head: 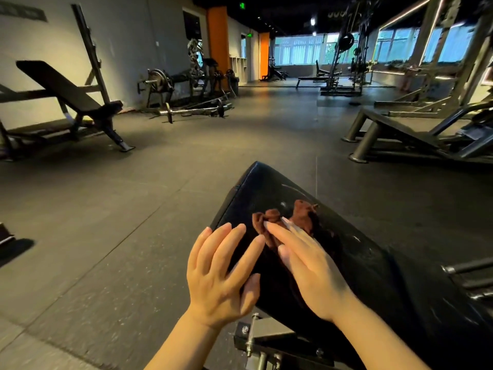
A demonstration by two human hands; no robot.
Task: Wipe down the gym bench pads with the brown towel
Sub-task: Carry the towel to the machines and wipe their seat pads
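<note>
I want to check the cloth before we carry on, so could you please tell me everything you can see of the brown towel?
The brown towel is a small, dark reddish-brown cloth, soft and bunched into folds rather than spread flat. It lies on the upper face of the black bench pad, short of the pad's far end. The right hand rests on it with straight fingers, covering its near part. The left hand lies beside it on the pad, fingers spread; whether it touches the towel is unclear.

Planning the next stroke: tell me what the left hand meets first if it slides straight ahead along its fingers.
Probably only more of the black bench pad; the left hand seems to pass left of the brown towel.
</note>
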